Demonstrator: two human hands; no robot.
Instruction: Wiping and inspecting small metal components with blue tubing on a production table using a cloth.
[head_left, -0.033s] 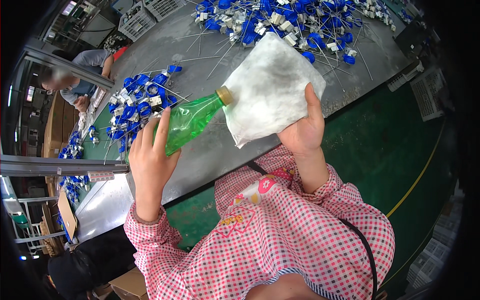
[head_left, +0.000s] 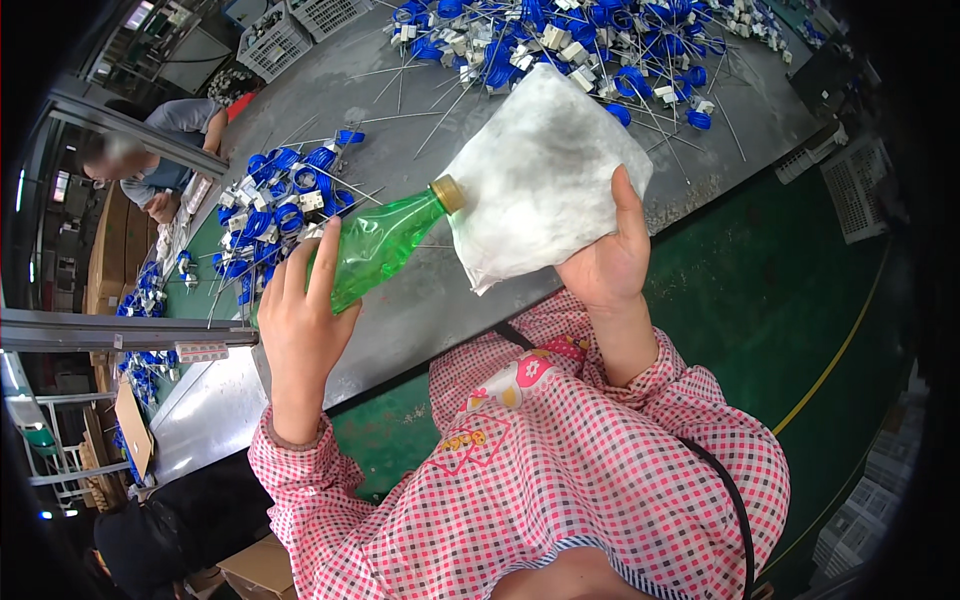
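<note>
My left hand (head_left: 303, 295) is wrapped around a green see-through plastic bottle (head_left: 375, 250). The bottle lies tilted, its gold-coloured cap pointing up and to the right, at the left edge of a white cloth pad (head_left: 540, 180). That pad is roughly square, soft-looking, with a greyish smudge on its upper face. My right hand (head_left: 610, 260) grips the pad at its lower right, thumb on top and the other fingers hidden beneath. Both things are held above the grey metal table (head_left: 400, 330). Whether the cap presses on the cloth I cannot tell.
Blue coiled cables with white connectors and thin rods form one heap (head_left: 290, 200) at left and a larger heap (head_left: 600, 40) at the far side. White crates (head_left: 275, 45) stand far left. A co-worker (head_left: 165, 170) leans in beyond a metal post at left.
The bottle's capped end has tipped very slightly down and left. Both hands and the cloth pad hold nearly the same place.
</note>
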